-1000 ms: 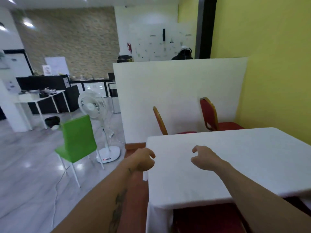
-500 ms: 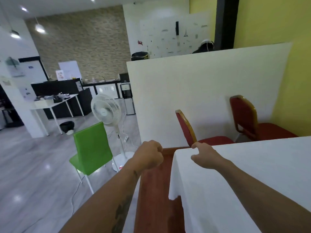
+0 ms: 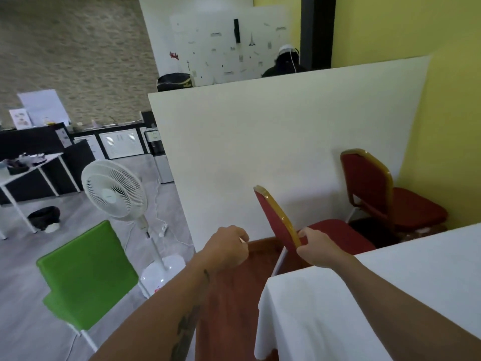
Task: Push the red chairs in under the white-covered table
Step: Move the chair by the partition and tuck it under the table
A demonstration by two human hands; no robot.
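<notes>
The white-covered table [image 3: 390, 295] fills the lower right. Two red chairs with gold frames stand beyond its far edge, pulled out from it. The near red chair [image 3: 276, 220] is turned side-on, its back towards me. My right hand [image 3: 317, 247] is closed around the gold edge of that chair's back, just past the table corner. My left hand [image 3: 226, 247] hangs in a loose fist to the left of the chair, apart from it and holding nothing. The far red chair [image 3: 364, 183] stands by the yellow wall.
A white partition [image 3: 260, 139] stands close behind both chairs. A green chair [image 3: 88, 277] and a white pedestal fan [image 3: 114, 194] stand on the grey floor to the left. A red-brown floor strip [image 3: 234, 295] runs beside the table. A person [image 3: 285, 63] sits behind the partition.
I have walked forward along the table's left side. My right hand has left the tabletop and closed on the near red chair's back. My left hand stays in a fist.
</notes>
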